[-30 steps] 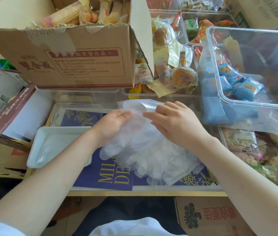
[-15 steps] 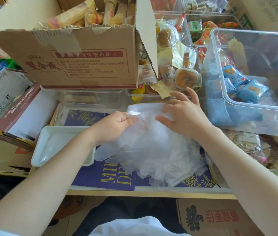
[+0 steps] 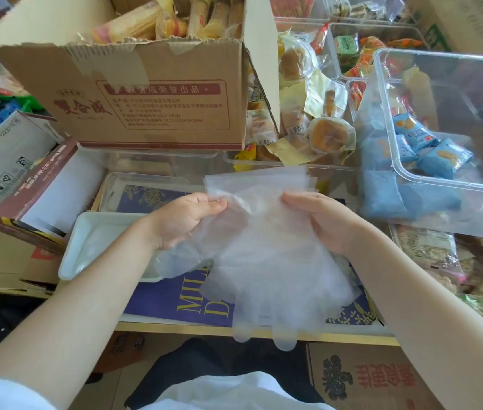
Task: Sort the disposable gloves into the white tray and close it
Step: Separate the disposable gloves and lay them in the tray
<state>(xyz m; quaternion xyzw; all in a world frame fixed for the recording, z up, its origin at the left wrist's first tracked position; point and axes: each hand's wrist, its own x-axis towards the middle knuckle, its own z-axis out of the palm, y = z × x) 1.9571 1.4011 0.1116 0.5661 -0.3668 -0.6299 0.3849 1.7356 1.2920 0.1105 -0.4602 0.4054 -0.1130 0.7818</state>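
Left hand (image 3: 188, 221): fingers curled round the left side of the cuff end of a stack of disposable gloves (image 3: 266, 261), thumb on top; it holds the stack above the worktop.
Right hand (image 3: 321, 220): grips the right side of the same cuff end, fingers curled under the film.
Disposable gloves: thin clear film, several layers fanned at the far cuff edge; the finger ends hang toward the person and pass over the near edge of the worktop (image 3: 198, 328).
White tray (image 3: 86, 247): shallow, open, at the near left corner of the worktop, under the left wrist; one glove lobe overlaps its right rim.
Clear lid (image 3: 133, 184): just beyond the white tray, lying flat.
Blue printed sheet (image 3: 175, 300): covers the worktop beneath the gloves, gold lettering showing.
Cardboard box (image 3: 145, 96): at the far edge, open, filled with wrapped snacks.
Clear bin (image 3: 447, 119): at the far right, tilted, holding blue snack packets (image 3: 429, 150).
Wrapped cakes (image 3: 327, 134): between the cardboard box and the clear bin.
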